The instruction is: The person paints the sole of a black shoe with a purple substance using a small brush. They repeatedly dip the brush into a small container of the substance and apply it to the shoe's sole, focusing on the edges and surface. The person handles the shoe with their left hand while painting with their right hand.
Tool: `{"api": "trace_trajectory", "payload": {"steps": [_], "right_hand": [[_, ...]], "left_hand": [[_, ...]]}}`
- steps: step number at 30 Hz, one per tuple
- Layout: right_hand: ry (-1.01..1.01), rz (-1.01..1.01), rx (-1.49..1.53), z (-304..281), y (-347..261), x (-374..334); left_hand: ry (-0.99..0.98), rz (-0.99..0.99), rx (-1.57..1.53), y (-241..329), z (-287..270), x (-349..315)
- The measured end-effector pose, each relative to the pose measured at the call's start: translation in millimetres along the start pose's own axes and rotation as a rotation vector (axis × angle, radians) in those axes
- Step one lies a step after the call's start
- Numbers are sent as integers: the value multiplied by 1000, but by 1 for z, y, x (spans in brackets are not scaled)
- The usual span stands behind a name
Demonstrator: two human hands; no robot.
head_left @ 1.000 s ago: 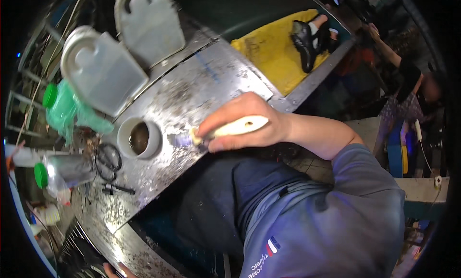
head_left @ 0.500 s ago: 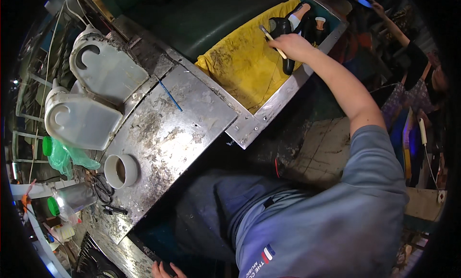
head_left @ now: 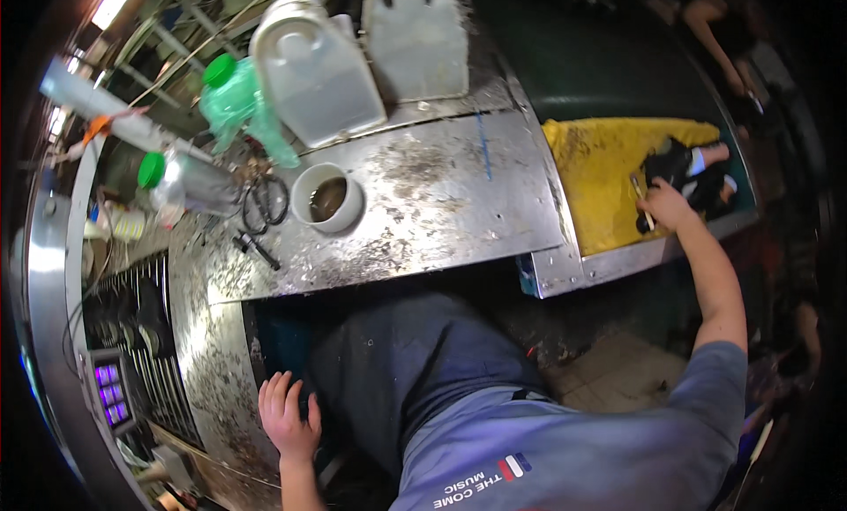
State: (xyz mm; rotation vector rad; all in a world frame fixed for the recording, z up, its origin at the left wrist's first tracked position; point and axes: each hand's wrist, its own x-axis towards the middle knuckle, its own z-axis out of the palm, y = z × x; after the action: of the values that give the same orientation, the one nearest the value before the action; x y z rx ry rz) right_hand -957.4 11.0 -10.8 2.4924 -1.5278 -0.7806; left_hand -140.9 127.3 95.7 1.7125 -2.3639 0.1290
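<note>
My right hand point(head_left: 668, 205) is closed around a slim brush point(head_left: 637, 186) with a pale handle, whose bristle end is too small to make out. It hovers above or rests at the right part of a yellow cloth point(head_left: 600, 184) stained with dark smears. Right beside it lie black shoes point(head_left: 675, 161) with white and peach-coloured parts sticking out; the hand partly covers them. My left hand point(head_left: 289, 416) is empty, its fingers spread, next to the edge of the metal worktop point(head_left: 423, 237) at lower left.
A white cup of dark liquid point(head_left: 328, 198) stands on the worktop, near black scissors point(head_left: 263, 204) and a black pen point(head_left: 256, 249). Behind are two cloudy plastic jugs point(head_left: 318, 74) and a green-capped bottle point(head_left: 190, 189). A small screen point(head_left: 110, 392) glows at left; another person's arm point(head_left: 719, 48) shows upper right.
The view has swung left, so the worktop sits more central. My left hand has come further into view, fingers spread. My right hand still holds the brush by the black shoes.
</note>
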Motion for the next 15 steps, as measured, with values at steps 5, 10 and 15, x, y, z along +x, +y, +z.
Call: {"api": "trace_trajectory", "payload": {"steps": [5, 10, 15], "right_hand": [[197, 208, 342, -63, -27, 37], [609, 600, 753, -46, -19, 39], [1171, 687, 1371, -31, 36, 7]], "left_hand": [[15, 1, -61, 9, 2, -4], [66, 2, -124, 14, -6, -4], [98, 23, -266, 20, 2, -10]]}}
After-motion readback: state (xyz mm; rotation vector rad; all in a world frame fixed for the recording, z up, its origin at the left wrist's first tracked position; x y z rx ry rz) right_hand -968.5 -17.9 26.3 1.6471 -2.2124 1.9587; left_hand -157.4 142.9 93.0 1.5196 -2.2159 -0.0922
